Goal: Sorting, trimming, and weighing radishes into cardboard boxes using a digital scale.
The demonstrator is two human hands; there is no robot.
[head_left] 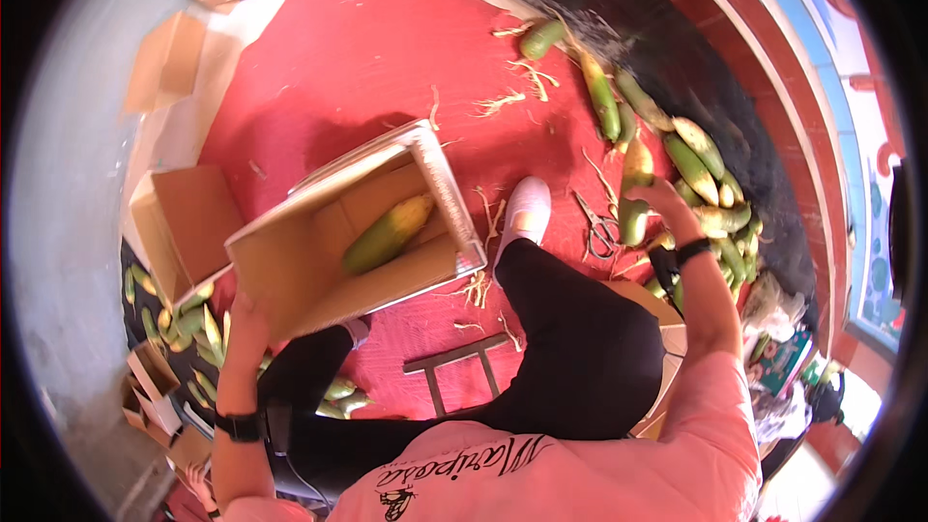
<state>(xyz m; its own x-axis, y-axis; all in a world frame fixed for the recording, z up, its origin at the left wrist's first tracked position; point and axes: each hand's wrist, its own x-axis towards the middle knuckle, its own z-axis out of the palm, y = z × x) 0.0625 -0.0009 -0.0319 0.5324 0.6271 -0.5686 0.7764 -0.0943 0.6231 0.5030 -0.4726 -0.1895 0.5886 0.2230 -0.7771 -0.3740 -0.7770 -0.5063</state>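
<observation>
My left hand (249, 320) grips the near left side of an open cardboard box (304, 261), which is tilted towards me. Inside the box lies one large green radish (384, 235) with a pale yellowish end. Off to the right, my right hand (661, 201) is on a long green radish (634, 221) on the floor, its fingers around the upper half. Whether that radish is lifted I cannot tell. A pair of scissors (600, 228) with dark handles lies just left of it on the red carpet (348, 51).
Several green radishes (696, 159) lie heaped along the right wall, and more radishes (192, 326) at the left. Cut roots (500, 101) litter the carpet. Cardboard boxes (199, 225) line the left wall. A small frame (464, 355) lies between my legs. Another person's hand (197, 482) shows at lower left.
</observation>
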